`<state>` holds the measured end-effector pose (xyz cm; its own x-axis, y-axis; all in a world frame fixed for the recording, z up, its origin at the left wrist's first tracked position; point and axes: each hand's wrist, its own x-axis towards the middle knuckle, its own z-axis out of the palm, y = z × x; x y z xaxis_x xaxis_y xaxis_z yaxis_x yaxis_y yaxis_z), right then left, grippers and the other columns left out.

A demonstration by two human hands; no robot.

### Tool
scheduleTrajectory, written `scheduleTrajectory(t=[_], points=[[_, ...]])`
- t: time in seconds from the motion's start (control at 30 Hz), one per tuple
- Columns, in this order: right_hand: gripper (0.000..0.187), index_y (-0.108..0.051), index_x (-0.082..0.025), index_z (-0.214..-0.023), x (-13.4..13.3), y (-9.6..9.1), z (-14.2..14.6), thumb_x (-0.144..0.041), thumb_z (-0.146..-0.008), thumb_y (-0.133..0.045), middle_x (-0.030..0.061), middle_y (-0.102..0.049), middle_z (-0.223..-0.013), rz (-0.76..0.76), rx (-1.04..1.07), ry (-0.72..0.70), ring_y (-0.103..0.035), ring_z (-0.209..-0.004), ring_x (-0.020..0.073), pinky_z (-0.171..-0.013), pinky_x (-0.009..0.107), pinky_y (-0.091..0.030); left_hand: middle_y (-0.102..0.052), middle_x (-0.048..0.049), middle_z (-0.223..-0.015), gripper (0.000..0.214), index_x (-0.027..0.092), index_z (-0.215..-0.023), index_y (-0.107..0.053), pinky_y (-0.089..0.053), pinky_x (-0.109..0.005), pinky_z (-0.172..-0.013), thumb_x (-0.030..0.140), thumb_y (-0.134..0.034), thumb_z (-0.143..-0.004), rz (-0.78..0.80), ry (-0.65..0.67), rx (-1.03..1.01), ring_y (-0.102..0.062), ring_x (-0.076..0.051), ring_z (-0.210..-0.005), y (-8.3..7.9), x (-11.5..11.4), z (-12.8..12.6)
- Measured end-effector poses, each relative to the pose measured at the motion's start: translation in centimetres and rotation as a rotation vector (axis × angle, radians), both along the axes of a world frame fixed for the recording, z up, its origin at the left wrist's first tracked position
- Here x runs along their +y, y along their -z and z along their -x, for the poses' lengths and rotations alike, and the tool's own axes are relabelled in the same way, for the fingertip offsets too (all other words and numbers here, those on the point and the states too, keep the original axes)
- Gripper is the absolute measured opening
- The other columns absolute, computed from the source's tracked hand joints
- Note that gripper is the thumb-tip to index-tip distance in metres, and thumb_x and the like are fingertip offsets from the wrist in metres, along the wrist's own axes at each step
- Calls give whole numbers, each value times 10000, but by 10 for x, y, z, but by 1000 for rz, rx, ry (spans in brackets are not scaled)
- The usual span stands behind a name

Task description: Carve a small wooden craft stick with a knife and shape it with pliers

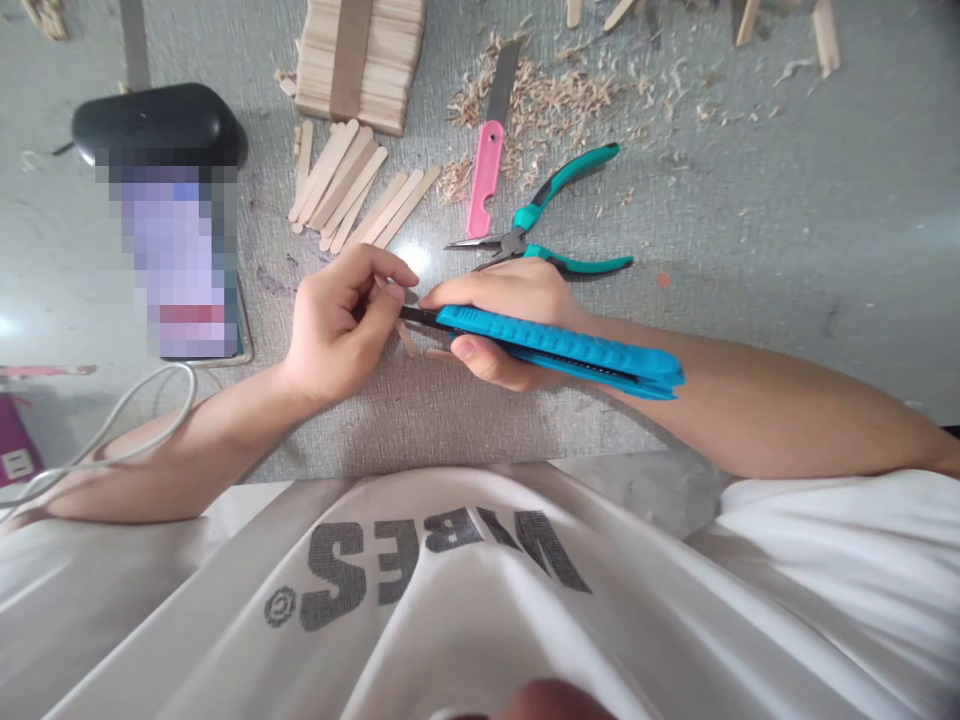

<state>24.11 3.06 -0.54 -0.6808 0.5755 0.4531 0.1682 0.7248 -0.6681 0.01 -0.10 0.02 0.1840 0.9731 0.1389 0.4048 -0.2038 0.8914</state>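
My right hand [502, 325] grips a blue utility knife [570, 348], its dark blade tip pointing left toward my left hand. My left hand [341, 325] is curled, its fingers pinching a small wooden stick piece [406, 338] pressed on the grey table [750, 230] right at the blade tip. The stick is mostly hidden by the fingers. A second short wooden piece [439, 354] lies just under the knife.
Loose wooden craft sticks [352, 190] lie fanned beyond my hands, with a banded bundle of sticks [360, 60] behind them. A pink knife [486, 170], teal pliers [555, 225] and wood shavings [540, 95] sit at the back. A phone [180, 260] and white cable [112, 430] are on the left.
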Motion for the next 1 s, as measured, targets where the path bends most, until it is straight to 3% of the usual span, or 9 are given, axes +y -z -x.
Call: scheduleTrajectory(t=[0.47,0.7,1.0], points=[[590,-751,-160,-1254,1,4,1,-626,-1168,-400,19,-812,-929,21,-12,-1,-770,-816,159,-737,279,-560,-515,38,-610,148,244,-1005,-750,-377,-317,-522,236,-611,-1054,-2,6,-4,-467,-115,-527,2,0,2],[525,-743,-133,-1261,1,2,1,-544,-1188,-425,18,-830,-945,-14,22,-8,-792,-815,147,-730,260,-566,-511,45,-605,143,232,-995,-755,-352,-298,-508,217,-620,-1040,-29,9,-32,-469,-101,-511,2,1,1],[639,-689,-157,-1362,0,4,-2,-635,-1192,-300,45,-821,-1008,25,-100,-34,-800,-920,182,-811,299,-584,-516,45,-597,143,230,-987,-762,-349,-287,-497,194,-628,-1025,-38,13,-40,-465,-98,-502,2,2,1]])
